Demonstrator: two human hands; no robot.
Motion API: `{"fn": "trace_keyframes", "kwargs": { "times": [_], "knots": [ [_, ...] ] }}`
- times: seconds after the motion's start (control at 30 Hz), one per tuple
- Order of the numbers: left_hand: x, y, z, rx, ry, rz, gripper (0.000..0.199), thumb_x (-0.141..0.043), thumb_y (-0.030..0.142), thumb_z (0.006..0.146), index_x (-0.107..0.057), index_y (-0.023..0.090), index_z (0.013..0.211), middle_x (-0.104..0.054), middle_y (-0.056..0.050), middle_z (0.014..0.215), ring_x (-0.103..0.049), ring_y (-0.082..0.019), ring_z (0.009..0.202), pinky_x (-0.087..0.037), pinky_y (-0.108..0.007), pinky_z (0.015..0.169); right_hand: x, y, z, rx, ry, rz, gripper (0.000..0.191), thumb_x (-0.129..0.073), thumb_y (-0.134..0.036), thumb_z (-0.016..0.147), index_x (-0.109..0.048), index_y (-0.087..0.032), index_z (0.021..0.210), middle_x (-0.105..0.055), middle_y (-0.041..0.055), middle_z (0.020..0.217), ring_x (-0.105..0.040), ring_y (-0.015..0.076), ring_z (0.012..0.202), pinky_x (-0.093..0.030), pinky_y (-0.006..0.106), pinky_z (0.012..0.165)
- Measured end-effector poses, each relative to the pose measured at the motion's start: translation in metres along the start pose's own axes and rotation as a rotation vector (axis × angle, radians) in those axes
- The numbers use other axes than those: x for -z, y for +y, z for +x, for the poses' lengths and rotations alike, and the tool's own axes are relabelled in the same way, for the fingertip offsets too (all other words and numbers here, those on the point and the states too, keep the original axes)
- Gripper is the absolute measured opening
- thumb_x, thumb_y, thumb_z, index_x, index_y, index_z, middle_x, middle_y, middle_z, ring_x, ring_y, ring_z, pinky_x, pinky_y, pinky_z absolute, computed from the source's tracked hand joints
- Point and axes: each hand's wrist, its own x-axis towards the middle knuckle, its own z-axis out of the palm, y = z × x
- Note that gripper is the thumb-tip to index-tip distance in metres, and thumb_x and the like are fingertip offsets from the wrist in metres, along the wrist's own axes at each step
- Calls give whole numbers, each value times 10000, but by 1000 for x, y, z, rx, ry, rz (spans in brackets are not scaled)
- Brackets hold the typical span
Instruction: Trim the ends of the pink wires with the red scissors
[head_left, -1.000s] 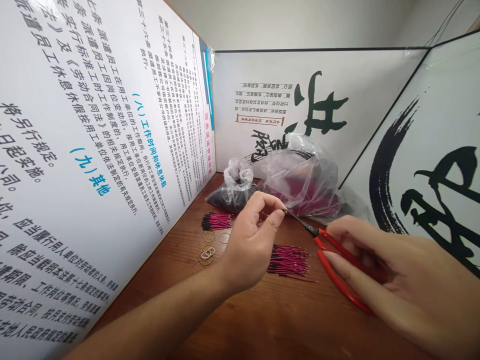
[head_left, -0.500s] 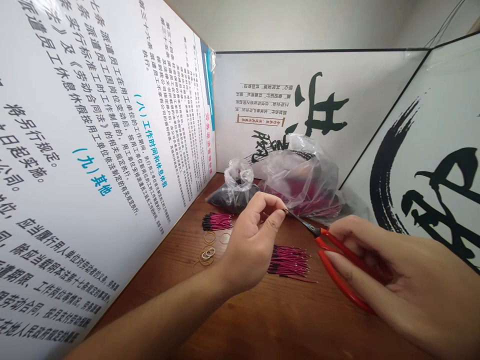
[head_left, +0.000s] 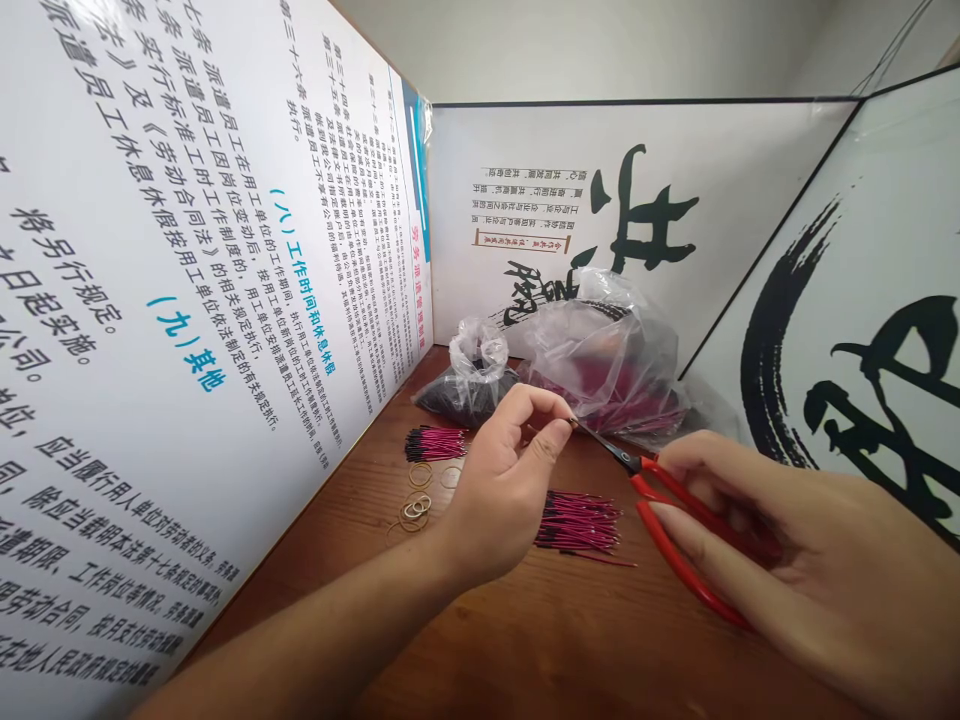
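Observation:
My left hand (head_left: 502, 490) is closed in a pinch. Between thumb and forefinger sits a tiny dark piece (head_left: 571, 421), mostly hidden and too small to name. My right hand (head_left: 817, 560) is wrapped round the red handles of a pair of scissors (head_left: 675, 500). Their slim dark blades point left, and the tips reach the piece at my left fingertips. Below and behind my left hand lies a spread of magenta wires (head_left: 581, 522) with black ends, partly covered by that hand. Another bunch of such wires (head_left: 435, 442) lies farther left.
Several rubber bands (head_left: 415, 510) lie on the brown wooden table (head_left: 480, 650). At the back are a clear plastic bag of black items (head_left: 461, 395) and a larger bag with magenta wires (head_left: 607, 360). Printed panels (head_left: 555, 140) wall the table at left, back and right.

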Motion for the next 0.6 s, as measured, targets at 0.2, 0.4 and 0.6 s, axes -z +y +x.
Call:
{"fn": "trace_keyframes", "kwargs": {
  "times": [0.2, 0.4, 0.6],
  "knots": [
    [0, -1, -1, 14, -13, -15, 64, -505, 194, 966, -533, 186, 909, -482, 17, 824, -439, -124, 788, -383, -254, 750, -1, 1, 1, 41, -7, -31, 206, -478, -459, 973, -505, -272, 893, -571, -67, 570, -512, 102, 429, -352, 233, 409],
    [-1, -2, 1, 31, -12, -27, 62, -504, 205, 963, -533, 186, 912, -482, 10, 826, -442, -133, 790, -388, -260, 751, -2, 1, 2, 45, -21, -60, 219, -452, -447, 980, -497, -268, 863, -576, -46, 578, -527, 122, 447, -344, 251, 408],
    [0, -4, 1, 32, -13, -26, 65, -500, 209, 964, -534, 188, 912, -480, 8, 817, -444, -134, 791, -393, -255, 748, -2, -1, 4, -43, -42, 10, 220, -475, -477, 968, -513, -275, 889, -586, -73, 573, -517, 101, 423, -362, 240, 410]
  ]
}}
